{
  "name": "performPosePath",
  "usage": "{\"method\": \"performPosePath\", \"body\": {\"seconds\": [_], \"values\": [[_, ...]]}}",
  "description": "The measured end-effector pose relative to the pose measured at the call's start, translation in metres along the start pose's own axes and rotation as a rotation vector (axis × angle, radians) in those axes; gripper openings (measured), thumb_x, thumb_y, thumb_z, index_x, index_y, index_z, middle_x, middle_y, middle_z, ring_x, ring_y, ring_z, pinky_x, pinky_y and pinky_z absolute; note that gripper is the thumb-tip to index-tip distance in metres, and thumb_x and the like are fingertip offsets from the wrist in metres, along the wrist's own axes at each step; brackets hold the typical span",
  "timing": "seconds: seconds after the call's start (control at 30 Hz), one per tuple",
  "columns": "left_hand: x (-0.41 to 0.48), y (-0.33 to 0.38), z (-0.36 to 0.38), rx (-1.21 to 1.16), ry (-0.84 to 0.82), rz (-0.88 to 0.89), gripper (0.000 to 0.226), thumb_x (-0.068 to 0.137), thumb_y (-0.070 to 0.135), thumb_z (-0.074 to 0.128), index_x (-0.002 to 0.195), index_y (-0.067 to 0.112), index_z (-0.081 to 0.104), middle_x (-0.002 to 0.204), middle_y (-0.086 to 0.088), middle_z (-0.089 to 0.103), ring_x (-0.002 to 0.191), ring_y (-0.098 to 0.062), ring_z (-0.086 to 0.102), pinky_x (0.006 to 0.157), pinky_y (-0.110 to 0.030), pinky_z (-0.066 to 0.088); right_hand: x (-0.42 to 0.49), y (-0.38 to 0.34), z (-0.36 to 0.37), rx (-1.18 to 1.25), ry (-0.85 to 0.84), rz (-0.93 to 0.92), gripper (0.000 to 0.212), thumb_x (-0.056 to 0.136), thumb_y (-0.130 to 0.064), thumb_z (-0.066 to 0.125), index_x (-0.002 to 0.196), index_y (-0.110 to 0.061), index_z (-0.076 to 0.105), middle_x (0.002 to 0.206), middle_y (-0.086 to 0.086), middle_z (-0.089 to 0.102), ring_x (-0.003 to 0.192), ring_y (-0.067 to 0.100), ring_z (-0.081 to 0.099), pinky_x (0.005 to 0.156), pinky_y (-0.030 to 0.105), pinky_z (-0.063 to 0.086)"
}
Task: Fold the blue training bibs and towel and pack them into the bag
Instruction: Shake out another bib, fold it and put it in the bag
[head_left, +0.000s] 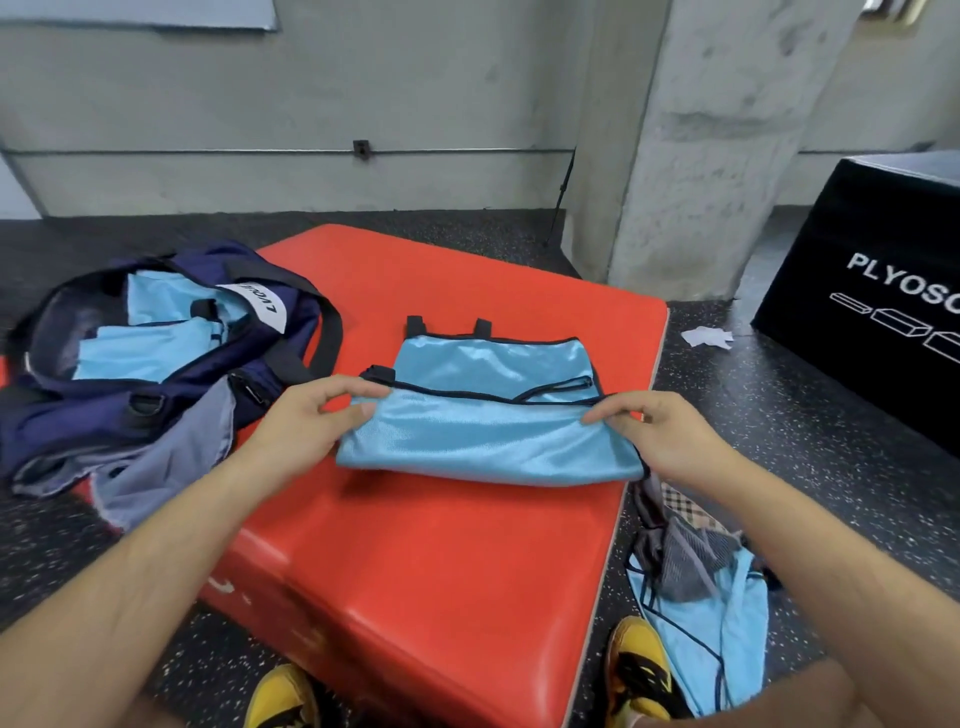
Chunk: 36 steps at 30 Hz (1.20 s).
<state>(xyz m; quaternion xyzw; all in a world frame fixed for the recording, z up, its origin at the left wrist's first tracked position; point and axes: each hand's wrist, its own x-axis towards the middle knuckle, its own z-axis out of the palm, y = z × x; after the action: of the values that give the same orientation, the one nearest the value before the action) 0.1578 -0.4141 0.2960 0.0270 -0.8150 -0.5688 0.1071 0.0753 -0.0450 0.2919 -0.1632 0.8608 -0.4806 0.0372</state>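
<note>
Head camera is looking down at a red padded vinyl block (441, 571) that is sitting on a dark speckled floor (779, 415). A light blue mesh training bib with dark piping and short black straps (488, 436) is lying across the far half of the block. Its near part is doubled over, with the fold running along the edge closest to the person.

The left hand (306, 415) is pinching the left end of that upper layer between thumb and fingers. The right hand (654, 436) is pinching the right end in the same way. Both forearms are reaching in from the bottom corners.

An open navy blue fabric duffel bag with black handles (104, 415) is resting at the left edge of the block, partly on it. Folded light blue bibs (145, 348) are lying inside the bag. A grey cloth (171, 467) is hanging out of the bag's near side, down toward the floor; whether it is the towel cannot be told.

A loose heap of light blue bibs (701, 639) is lying on the floor just right of the block, with a crumpled grey and checked fabric (685, 556) on top of it.

Two yellow and black shoes (641, 670) are showing at the bottom edge, one on each side of the block's near corner. A black box with white lettering (872, 291) is standing far right, beside a concrete pillar (717, 156). A white scrap of paper (706, 336) is lying on the floor between the box and the block.
</note>
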Motion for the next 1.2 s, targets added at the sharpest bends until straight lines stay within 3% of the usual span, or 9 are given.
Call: {"method": "performPosePath", "body": {"seconds": [0.13, 0.23, 0.37, 0.53, 0.63, 0.77, 0.9, 1.0, 1.2], "values": [[-0.011, 0.015, -0.008, -0.037, -0.039, -0.013, 0.028, 0.086, 0.002, 0.071, 0.104, 0.023, 0.074, 0.072, 0.010, 0.067, 0.050, -0.002, 0.049, 0.054, -0.011, 0.042, -0.004, -0.014, -0.009, 0.025, -0.023, -0.051, 0.024, 0.095, -0.012, 0.065, 0.096, -0.032, 0.078, 0.096, -0.027, 0.071, 0.087, -0.007, 0.060, 0.079, 0.013, 0.040], [-0.005, 0.021, -0.020, -0.008, -0.093, -0.018, 0.036, 0.082, 0.006, 0.078, 0.108, 0.031, 0.074, 0.110, 0.001, 0.071, 0.074, -0.017, 0.061, 0.075, -0.030, 0.050, 0.004, -0.031, -0.028, -0.008, -0.119, -0.054, 0.026, 0.084, -0.017, 0.078, 0.101, -0.036, 0.076, 0.094, -0.032, 0.067, 0.081, -0.014, 0.057, 0.074, 0.005, 0.039], [0.025, 0.025, -0.026, 0.166, -0.127, -0.008, 0.044, 0.079, 0.009, 0.081, 0.111, 0.037, 0.072, 0.120, 0.018, 0.065, 0.106, -0.016, 0.064, 0.091, -0.033, 0.050, 0.037, -0.040, -0.041, -0.076, -0.232, 0.057, 0.040, 0.077, -0.018, 0.084, 0.109, -0.040, 0.073, 0.122, -0.020, 0.063, 0.114, -0.003, 0.055, 0.097, 0.018, 0.044], [0.063, 0.008, -0.015, 0.273, -0.180, -0.021, 0.045, 0.083, 0.001, 0.075, 0.113, 0.033, 0.067, 0.126, 0.009, 0.059, 0.068, 0.004, 0.063, 0.055, -0.016, 0.049, 0.074, -0.022, -0.023, -0.136, -0.197, 0.117, 0.039, 0.083, -0.011, 0.077, 0.117, -0.031, 0.070, 0.126, -0.010, 0.059, 0.112, 0.007, 0.057, 0.082, 0.010, 0.045], [0.083, -0.012, -0.006, 0.337, -0.209, 0.024, 0.050, 0.083, -0.003, 0.072, 0.112, 0.036, 0.062, 0.130, 0.002, 0.055, 0.073, 0.017, 0.057, 0.063, -0.007, 0.045, 0.092, -0.004, -0.009, -0.152, -0.164, 0.136, 0.035, 0.088, -0.012, 0.072, 0.118, -0.030, 0.069, 0.129, -0.008, 0.058, 0.110, 0.016, 0.063, 0.088, 0.022, 0.053], [0.112, -0.029, 0.002, 0.383, -0.197, 0.043, 0.052, 0.083, -0.007, 0.071, 0.126, 0.022, 0.061, 0.134, 0.002, 0.047, 0.061, 0.008, 0.055, 0.062, -0.006, 0.042, 0.113, 0.007, 0.001, -0.257, -0.125, 0.074, 0.041, 0.091, -0.007, 0.066, 0.128, -0.024, 0.064, 0.129, -0.010, 0.051, 0.113, 0.008, 0.050, 0.081, 0.014, 0.039], [0.133, -0.034, 0.006, 0.400, -0.189, 0.113, 0.058, 0.081, -0.010, 0.070, 0.126, 0.026, 0.059, 0.132, 0.003, 0.046, 0.084, 0.005, 0.056, 0.075, -0.001, 0.037, 0.127, 0.014, 0.007, -0.289, -0.051, -0.001, 0.048, 0.089, -0.008, 0.066, 0.132, -0.028, 0.061, 0.128, -0.010, 0.051, 0.113, 0.007, 0.050, 0.085, 0.015, 0.038], [0.143, -0.037, 0.009, 0.382, -0.156, 0.093, 0.056, 0.083, -0.013, 0.067, 0.131, 0.016, 0.059, 0.131, 0.002, 0.044, 0.059, 0.014, 0.051, 0.063, -0.004, 0.039, 0.134, 0.018, 0.010, -0.266, 0.014, -0.002, 0.049, 0.088, -0.008, 0.065, 0.131, -0.030, 0.060, 0.123, -0.009, 0.051, 0.104, 0.012, 0.057, 0.080, 0.025, 0.050], [0.151, -0.063, 0.010, 0.580, -0.208, -0.107, 0.047, 0.083, 0.004, 0.071, 0.126, 0.023, 0.061, 0.129, 0.008, 0.048, 0.085, -0.010, 0.060, 0.069, -0.013, 0.040, 0.139, 0.037, 0.019, -0.435, -0.106, 0.125, 0.045, 0.088, -0.008, 0.061, 0.131, -0.023, 0.061, 0.128, -0.003, 0.048, 0.099, 0.012, 0.053, 0.079, 0.021, 0.044]]}}
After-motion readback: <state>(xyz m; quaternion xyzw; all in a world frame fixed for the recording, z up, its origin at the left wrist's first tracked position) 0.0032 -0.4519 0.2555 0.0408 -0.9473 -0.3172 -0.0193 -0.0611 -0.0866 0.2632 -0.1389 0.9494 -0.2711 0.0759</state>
